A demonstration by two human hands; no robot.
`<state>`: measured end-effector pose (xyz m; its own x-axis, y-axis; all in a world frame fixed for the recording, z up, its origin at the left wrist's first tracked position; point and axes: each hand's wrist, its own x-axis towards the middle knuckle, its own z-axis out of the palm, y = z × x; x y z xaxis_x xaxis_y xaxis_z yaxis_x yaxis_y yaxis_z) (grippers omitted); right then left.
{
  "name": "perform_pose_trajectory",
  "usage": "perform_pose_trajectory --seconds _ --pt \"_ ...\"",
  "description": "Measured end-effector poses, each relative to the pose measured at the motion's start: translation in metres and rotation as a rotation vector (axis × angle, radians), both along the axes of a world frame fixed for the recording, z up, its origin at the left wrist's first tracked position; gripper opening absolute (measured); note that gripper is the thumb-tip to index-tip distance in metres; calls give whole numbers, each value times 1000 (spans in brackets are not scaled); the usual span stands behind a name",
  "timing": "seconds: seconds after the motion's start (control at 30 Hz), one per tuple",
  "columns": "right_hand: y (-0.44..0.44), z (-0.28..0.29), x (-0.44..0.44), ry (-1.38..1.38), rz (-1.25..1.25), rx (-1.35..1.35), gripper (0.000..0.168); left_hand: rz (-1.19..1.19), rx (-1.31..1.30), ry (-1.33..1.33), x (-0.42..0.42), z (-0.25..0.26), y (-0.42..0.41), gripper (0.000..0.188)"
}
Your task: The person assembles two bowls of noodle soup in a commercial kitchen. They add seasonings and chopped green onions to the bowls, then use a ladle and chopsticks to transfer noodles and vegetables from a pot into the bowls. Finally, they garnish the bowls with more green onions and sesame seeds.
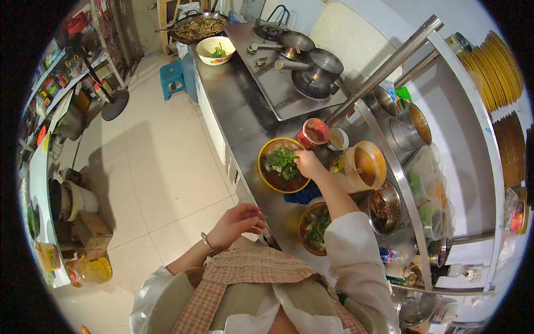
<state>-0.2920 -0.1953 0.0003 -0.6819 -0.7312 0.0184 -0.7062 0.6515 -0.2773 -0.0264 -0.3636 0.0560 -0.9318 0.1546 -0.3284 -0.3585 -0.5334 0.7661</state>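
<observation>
My right hand (309,165) reaches over the right rim of a yellow-rimmed bowl (261,171). Its fingertips meet chopped green herbs (283,160) lying on brown broth; whether they grip any is hidden. Loosely curled, with fingers apart and nothing in them, my left hand (240,221) hovers by the counter's front edge. A second bowl (306,246) of herb-topped food stands closer to me, partly covered by my right sleeve. Between the bowls lies a dark blue cloth (303,196). Just beyond the first bowl are a red tub (313,131) and a small white container (338,138).
A bucket of brown sauce (369,166) and a metal bowl of dark red seasoning (384,208) stand right, below a metal shelf frame (394,167). Pots (325,64) sit on the stove farther along. A floral bowl (215,58) holds greens. A blue stool (172,77) stands on the floor.
</observation>
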Motion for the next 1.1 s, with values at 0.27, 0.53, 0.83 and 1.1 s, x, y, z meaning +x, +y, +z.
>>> perform_pose_trajectory --seconds 0.27,0.53,0.83,1.1 --pt "17 26 16 171 -33 -449 9 -14 -17 -13 -12 -2 0 26" --pt "43 39 20 121 -157 -238 20 -267 -120 -1 -35 19 40 37" --pt "358 203 134 799 -815 116 29 -402 -164 -29 -55 -6 105 35" --pt "618 159 150 128 -1249 209 38 -454 -207 -101 -57 3 171 23"
